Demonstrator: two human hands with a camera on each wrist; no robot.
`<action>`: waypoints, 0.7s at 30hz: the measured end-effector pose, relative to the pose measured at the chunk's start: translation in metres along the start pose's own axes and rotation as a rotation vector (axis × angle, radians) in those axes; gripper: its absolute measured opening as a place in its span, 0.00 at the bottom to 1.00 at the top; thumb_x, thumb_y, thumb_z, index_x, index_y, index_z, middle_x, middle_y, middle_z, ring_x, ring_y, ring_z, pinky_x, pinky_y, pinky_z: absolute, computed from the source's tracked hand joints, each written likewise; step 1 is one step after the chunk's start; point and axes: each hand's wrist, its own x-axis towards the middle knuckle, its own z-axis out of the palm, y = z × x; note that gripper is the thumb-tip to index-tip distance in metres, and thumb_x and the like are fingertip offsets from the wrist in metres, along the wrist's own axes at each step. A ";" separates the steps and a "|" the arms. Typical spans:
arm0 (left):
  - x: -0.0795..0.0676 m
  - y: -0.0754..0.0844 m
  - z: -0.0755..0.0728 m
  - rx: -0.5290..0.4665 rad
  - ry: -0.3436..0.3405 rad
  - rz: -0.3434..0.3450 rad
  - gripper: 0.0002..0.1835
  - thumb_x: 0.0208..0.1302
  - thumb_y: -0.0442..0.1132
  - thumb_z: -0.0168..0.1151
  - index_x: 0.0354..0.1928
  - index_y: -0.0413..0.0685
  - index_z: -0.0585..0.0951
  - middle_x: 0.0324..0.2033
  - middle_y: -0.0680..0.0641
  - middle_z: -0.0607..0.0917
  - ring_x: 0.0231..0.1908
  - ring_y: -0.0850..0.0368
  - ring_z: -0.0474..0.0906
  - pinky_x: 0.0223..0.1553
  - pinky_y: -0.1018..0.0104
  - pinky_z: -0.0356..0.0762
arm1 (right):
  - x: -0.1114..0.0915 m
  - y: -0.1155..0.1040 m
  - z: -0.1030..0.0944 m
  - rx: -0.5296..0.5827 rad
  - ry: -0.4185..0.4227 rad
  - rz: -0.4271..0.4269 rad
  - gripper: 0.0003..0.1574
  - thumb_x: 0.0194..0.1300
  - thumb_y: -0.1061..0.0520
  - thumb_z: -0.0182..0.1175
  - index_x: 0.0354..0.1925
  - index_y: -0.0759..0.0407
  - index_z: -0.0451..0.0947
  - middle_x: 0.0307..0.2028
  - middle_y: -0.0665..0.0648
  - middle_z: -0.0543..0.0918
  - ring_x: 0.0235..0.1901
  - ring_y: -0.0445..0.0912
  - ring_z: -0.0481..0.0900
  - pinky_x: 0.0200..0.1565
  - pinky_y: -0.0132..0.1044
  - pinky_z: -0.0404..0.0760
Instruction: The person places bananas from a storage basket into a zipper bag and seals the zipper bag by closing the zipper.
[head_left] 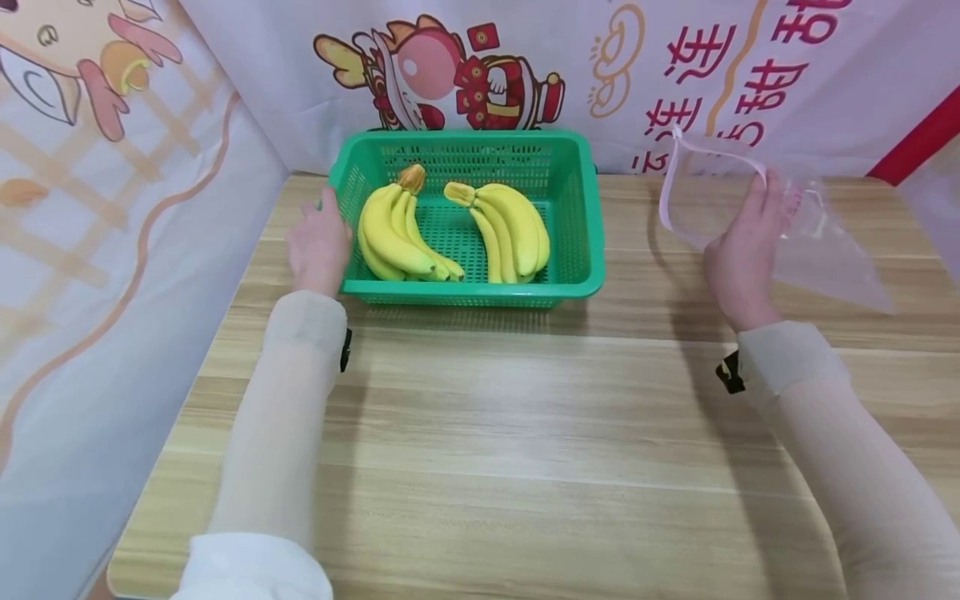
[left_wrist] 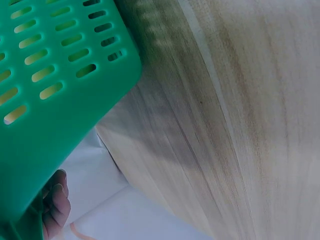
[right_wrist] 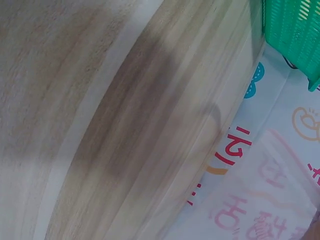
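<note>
Red writing (head_left: 702,52): Chinese, on the back cloth (head_left: 270,50), 1 o'clock; 连连 and 甜甜 legible in two slanted columns. Some characters show through the bag (head_left: 832,254) in the right wrist view, too faint to read with confidence.
Cartoon print (head_left: 427,67): same cloth, 12 o'clock, behind basket; red packets in it.
Desk (head_left: 510,450): pale wood-grain, seams running roughly 9 to 3, soft glare mid-surface.
Room: white printed cloth at 12; left cloth (head_left: 150,375) at 9 with tan lattice and an orange wavy line; red band (head_left: 926,133) at 2.
Basket (head_left: 465,290): green, slotted plastic, far half of desk, near 12.
Bananas: two bunches in basket, one (head_left: 393,233) at its 9, other (head_left: 517,233) at its 3; stems toward 12.
Left hand (head_left: 321,242): grip narrow, holding basket rim at its 9.
Right hand (head_left: 742,258): grip narrow, pinching the clear bag by its pink-edged mouth, 2 o'clock, well apart from basket.
Sleeves (head_left: 273,433): pale, both arms.
</note>
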 end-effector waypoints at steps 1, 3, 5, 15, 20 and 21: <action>0.000 0.000 0.000 0.001 -0.003 0.000 0.29 0.73 0.41 0.39 0.72 0.42 0.49 0.54 0.26 0.71 0.37 0.34 0.77 0.39 0.43 0.77 | 0.000 0.000 0.000 0.017 0.000 -0.003 0.54 0.51 0.80 0.35 0.75 0.60 0.36 0.76 0.57 0.37 0.75 0.53 0.26 0.74 0.42 0.28; 0.000 0.000 0.000 0.001 -0.006 -0.003 0.29 0.73 0.41 0.39 0.72 0.42 0.49 0.54 0.26 0.71 0.38 0.34 0.78 0.40 0.43 0.77 | 0.000 0.000 0.000 0.028 0.006 -0.012 0.55 0.50 0.81 0.35 0.75 0.61 0.37 0.76 0.59 0.37 0.75 0.54 0.26 0.74 0.42 0.28; 0.000 0.000 0.000 0.004 -0.010 -0.004 0.29 0.74 0.41 0.39 0.72 0.43 0.49 0.54 0.27 0.71 0.38 0.34 0.78 0.40 0.43 0.77 | 0.000 0.000 0.000 0.028 0.016 -0.018 0.54 0.50 0.80 0.35 0.75 0.62 0.37 0.76 0.59 0.38 0.75 0.54 0.26 0.74 0.42 0.28; 0.000 0.001 -0.001 0.031 -0.021 0.010 0.31 0.73 0.41 0.38 0.74 0.42 0.46 0.54 0.26 0.70 0.35 0.36 0.77 0.40 0.44 0.78 | 0.001 -0.001 -0.002 -0.006 0.018 -0.020 0.53 0.52 0.72 0.40 0.75 0.61 0.34 0.76 0.58 0.36 0.75 0.56 0.26 0.73 0.54 0.26; 0.000 -0.001 -0.003 0.000 -0.014 0.009 0.31 0.73 0.43 0.38 0.74 0.44 0.46 0.56 0.26 0.70 0.43 0.34 0.75 0.46 0.42 0.76 | 0.001 -0.002 -0.003 0.017 -0.033 0.012 0.55 0.53 0.73 0.39 0.75 0.58 0.29 0.76 0.54 0.30 0.74 0.52 0.21 0.74 0.47 0.25; 0.000 -0.001 -0.004 -0.010 -0.012 0.009 0.31 0.73 0.43 0.38 0.74 0.44 0.47 0.57 0.26 0.69 0.46 0.34 0.74 0.48 0.41 0.75 | 0.002 -0.002 -0.003 0.022 -0.045 0.020 0.55 0.54 0.74 0.38 0.75 0.57 0.28 0.76 0.54 0.29 0.74 0.52 0.20 0.74 0.44 0.26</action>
